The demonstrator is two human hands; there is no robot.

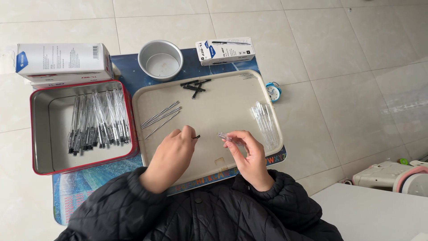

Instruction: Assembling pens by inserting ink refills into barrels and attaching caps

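The left hand (171,156) pinches a small black pen tip (197,136), and the right hand (249,154) grips a clear pen barrel (227,138), both just above the beige tray (209,160). Many finished pens (98,118) already lie in the red tin (40,134). Refills (160,117), black caps (195,85) and clear barrels (264,120) wait on the tray, so it looks like plenty is left.

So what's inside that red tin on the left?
The red tin holds a loose heap of clear pens with dark tips, lying across its grey floor. Whatever lies under the heap is covered.
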